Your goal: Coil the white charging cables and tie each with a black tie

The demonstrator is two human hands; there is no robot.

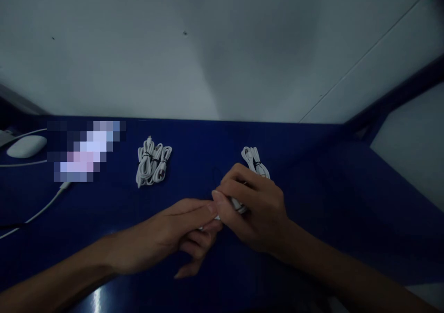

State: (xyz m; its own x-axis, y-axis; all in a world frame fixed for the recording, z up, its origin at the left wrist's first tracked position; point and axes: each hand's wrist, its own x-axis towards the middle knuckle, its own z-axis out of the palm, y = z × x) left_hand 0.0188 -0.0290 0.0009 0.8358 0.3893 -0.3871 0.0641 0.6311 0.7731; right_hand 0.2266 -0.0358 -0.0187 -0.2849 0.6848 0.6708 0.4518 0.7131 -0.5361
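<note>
My right hand point(255, 209) is closed around a coiled white cable point(239, 205) just above the blue table point(312, 174); most of that cable is hidden by the fingers. My left hand point(180, 236) meets it from the left, thumb and forefinger pinching the cable's near end. Directly behind my right hand lies a tied white cable bundle point(255, 160). A pile of tied white cable bundles point(152, 164) rests on the table further left, apart from both hands.
A white mouse-like object point(26, 145) sits at the far left edge, with a thin white cord point(38, 211) trailing across the table below it. A blurred patch point(85, 151) covers something beside it. A pale wall point(208, 49) rises behind the table.
</note>
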